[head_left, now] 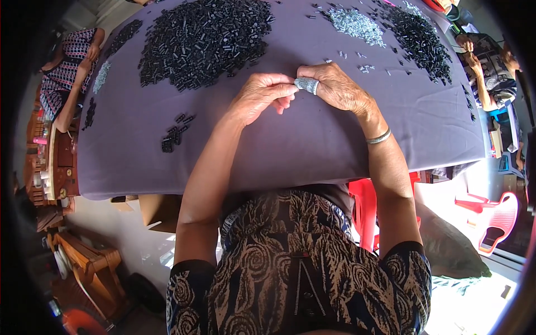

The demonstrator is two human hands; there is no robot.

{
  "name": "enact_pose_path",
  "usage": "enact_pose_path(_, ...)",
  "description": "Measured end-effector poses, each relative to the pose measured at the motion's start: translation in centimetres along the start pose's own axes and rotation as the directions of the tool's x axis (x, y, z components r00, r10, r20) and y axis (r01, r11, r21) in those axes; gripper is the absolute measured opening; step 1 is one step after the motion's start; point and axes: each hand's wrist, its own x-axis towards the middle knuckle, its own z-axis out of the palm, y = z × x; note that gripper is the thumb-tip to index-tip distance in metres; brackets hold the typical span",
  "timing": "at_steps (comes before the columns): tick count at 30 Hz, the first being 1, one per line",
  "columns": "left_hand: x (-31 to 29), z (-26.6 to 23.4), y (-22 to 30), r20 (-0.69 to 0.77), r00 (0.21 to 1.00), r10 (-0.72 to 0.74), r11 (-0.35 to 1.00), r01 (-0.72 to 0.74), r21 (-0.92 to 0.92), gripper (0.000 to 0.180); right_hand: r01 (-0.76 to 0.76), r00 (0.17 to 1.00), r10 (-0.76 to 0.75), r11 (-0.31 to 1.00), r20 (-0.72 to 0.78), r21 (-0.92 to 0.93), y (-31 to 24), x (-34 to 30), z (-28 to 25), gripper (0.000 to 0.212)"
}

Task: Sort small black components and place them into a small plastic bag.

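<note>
My left hand and my right hand meet over the middle of the table, fingertips nearly touching. Both are closed in a pinch, and whatever sits between the fingertips is too small and hidden to make out. A grey wrap covers a finger of my right hand. Beyond my left hand spreads a large heap of small black cylindrical parts. Past my right hand lies a pile of small silvery parts, with a few strays closer in. A little group of black pieces rests left of my left forearm.
A purple-grey cloth covers the table. Another black heap lies at the far right. People sit at the left and right sides, with their own small piles nearby. A red plastic chair stands at right.
</note>
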Motion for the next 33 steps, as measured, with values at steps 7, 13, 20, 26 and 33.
enact_pose_path(7,0.2,0.5,-0.7,-0.085,0.982,0.169,0.986,-0.168,0.01,0.016,-0.061,0.996,0.065,0.996,-0.055,0.068,-0.8,0.1,0.4,0.025)
enact_pose_path(13,0.2,0.4,-0.4,-0.079,0.984,0.158,0.987,-0.155,0.034,0.016,-0.057,0.997,0.062,0.994,-0.047,0.089,-0.2,0.2,0.6,0.031)
enact_pose_path(20,0.2,0.3,-0.3,-0.083,0.979,0.185,0.983,-0.185,0.015,0.023,-0.192,0.974,0.223,0.902,-0.034,0.385,0.5,0.3,0.8,0.044)
enact_pose_path(26,0.1,0.8,-0.2,-0.112,0.974,0.197,0.977,-0.205,-0.064,0.025,-0.307,0.922,0.386,0.666,0.037,0.68,0.0,0.2,0.5,0.048)
enact_pose_path(33,0.7,1.2,-0.9,-0.206,0.889,0.409,0.886,-0.441,-0.145,0.017,-0.327,0.928,0.294,0.358,0.227,0.875,0.3,0.0,2.1,0.056)
